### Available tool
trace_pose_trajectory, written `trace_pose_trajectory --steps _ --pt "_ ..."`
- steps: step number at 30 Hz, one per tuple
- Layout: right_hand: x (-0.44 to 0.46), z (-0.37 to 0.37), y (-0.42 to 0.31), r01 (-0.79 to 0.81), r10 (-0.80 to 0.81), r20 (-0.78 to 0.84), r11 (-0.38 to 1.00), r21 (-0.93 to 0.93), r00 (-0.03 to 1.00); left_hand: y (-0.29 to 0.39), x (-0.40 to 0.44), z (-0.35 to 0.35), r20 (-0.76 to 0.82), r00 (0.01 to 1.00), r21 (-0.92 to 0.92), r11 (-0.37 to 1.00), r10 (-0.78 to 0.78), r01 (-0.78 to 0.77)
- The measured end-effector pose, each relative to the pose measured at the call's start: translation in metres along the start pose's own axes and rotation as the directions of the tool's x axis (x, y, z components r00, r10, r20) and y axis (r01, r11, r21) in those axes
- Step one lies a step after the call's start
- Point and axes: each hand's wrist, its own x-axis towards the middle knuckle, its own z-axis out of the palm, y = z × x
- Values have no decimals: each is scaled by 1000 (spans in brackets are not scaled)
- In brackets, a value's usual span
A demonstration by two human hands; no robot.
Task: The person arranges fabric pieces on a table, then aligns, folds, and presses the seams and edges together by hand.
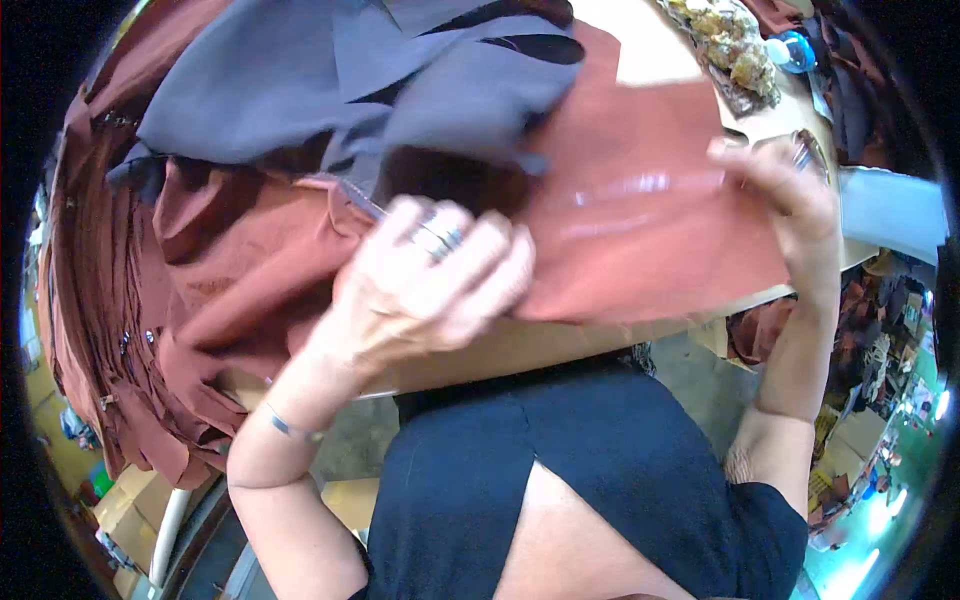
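Note:
A rust-brown fabric piece lies in front of me on the table, with shiny pale streaks across its middle. My left hand, wearing rings, is curled over the left edge of this piece; its fingertips are blurred. At the right edge, my right hand grips the same piece, thumb over the top and the other fingers partly hidden. Dark grey fabric is heaped beyond my left hand, overlapping the brown. More crumpled rust-brown fabric sits left of my left wrist.
A long stack of brown fabric hangs over the table's left side. At the back right are a lumpy yellowish clump and a bottle with a blue label. The pale table edge runs close to my body.

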Motion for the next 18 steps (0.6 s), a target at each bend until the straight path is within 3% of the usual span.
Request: trace_pose_trajectory --steps 2,4,6,8,10,11,12,15,17,18 --pt "-31 7 3 -82 95 239 995 -65 966 20 -9 15 66 998 -95 995 -7 14" --pt "-49 7 6 -201 193 215 979 19 957 26 -11 8 153 986 -173 981 -62 88" --pt "-47 -1 -10 -193 195 103 981 -34 975 25 -6 -11 215 971 -372 910 -109 184" --pt "-42 10 -23 -149 146 31 972 181 989 16 -2 -20 226 968 -528 822 -108 214" --pt "-28 34 -34 -10 28 -43 930 368 999 6 8 -23 201 973 -503 840 -116 204" --pt "-23 53 -35 -13 28 -36 929 371 999 1 18 -29 325 933 -468 830 -157 303" --pt "-21 70 -31 -15 27 -27 927 374 999 -2 23 -14 148 966 -391 885 -213 255" --pt "-17 97 -22 92 -92 7 995 -27 996 -17 25 21 61 942 -69 940 -329 333" --pt "-20 100 -23 89 -89 4 995 -52 996 -28 19 30 -32 937 100 932 -347 348" --pt "-22 101 -24 81 -81 1 994 -66 997 -31 16 31 -38 917 90 913 -397 398"
